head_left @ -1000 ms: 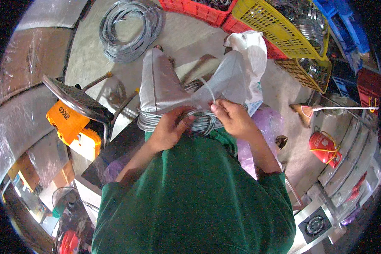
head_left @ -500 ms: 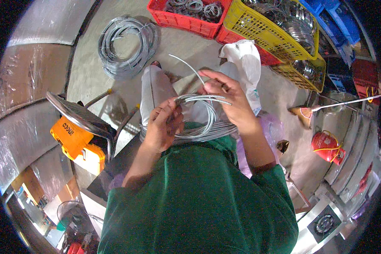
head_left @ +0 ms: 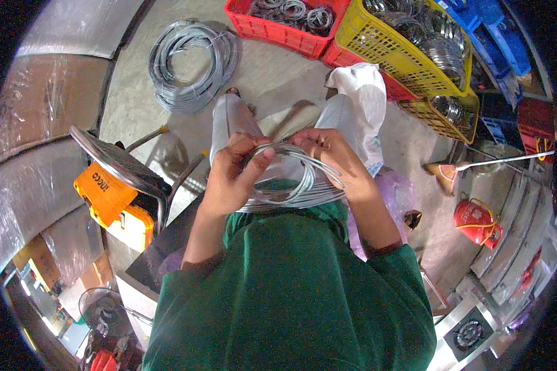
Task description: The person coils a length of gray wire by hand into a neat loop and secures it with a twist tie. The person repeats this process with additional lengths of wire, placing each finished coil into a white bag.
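Observation:
My left hand (head_left: 234, 176) is closed around a small coil of grey wire cable (head_left: 307, 178) in front of my waist, its thumb pressed along the strands. Fingers bent, my right hand (head_left: 329, 154) pinches the cable at the top of the same coil. Loose cable ends stick out by my right wrist. Below both hands, a larger loop of grey cable (head_left: 278, 203) lies across my lap. What sits between the right fingertips is partly hidden by the fingers.
A big cable coil (head_left: 162, 77) lies on the floor ahead. Red (head_left: 272, 31) and yellow (head_left: 387, 55) crates of coils stand at the far right. An orange case (head_left: 108, 191) lies by a chair at left. A broom (head_left: 445, 173) and red gas cylinder (head_left: 476, 222) are right.
My right hand has come down and inward to the coil, closer to my left hand. The cable end that stuck up past its fingers no longer stands up there.

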{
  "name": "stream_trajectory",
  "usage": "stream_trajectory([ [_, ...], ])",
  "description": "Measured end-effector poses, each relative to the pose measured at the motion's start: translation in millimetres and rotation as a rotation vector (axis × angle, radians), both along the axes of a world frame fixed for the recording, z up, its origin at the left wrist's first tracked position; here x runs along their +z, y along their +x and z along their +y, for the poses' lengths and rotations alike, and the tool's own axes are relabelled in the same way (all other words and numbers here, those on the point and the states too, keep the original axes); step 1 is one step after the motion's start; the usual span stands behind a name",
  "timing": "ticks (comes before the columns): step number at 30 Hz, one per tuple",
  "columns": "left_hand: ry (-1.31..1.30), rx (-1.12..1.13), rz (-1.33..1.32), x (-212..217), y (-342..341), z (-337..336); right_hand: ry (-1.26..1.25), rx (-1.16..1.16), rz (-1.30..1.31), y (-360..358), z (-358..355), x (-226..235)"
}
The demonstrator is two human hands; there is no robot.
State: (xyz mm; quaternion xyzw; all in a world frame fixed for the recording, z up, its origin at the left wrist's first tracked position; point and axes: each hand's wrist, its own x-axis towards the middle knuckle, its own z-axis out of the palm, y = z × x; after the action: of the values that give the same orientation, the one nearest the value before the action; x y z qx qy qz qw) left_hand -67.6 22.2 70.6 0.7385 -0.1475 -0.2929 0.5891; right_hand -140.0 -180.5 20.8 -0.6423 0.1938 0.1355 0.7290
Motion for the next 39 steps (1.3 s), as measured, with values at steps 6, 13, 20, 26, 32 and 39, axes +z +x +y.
stream_trajectory([
  [6,0.0,-0.072,0.182,-7.9,11.3,-0.9,0.646,0.171,0.023,-3.8,-4.6,-15.9],
  [13,-0.264,0.043,0.614,-26.1,1.2,-10.9,1.099,-0.19,0.153,-2.6,27.5,-50.8],
  [20,-0.34,-0.106,0.905,-38.4,3.2,4.9,0.447,-0.236,-0.044,-1.0,29.6,-62.7],
  [26,-0.382,-0.033,1.006,-46.6,-4.7,14.6,0.046,-0.189,-0.057,2.9,-32.9,-14.3],
  [32,-0.212,0.06,0.816,-34.0,-11.5,0.4,-1.136,0.372,-0.509,-15.0,-11.2,34.6],
  [39,-0.011,-0.101,0.696,-13.1,-13.8,0.4,-1.271,0.567,-0.763,0.2,-31.6,35.4],
])
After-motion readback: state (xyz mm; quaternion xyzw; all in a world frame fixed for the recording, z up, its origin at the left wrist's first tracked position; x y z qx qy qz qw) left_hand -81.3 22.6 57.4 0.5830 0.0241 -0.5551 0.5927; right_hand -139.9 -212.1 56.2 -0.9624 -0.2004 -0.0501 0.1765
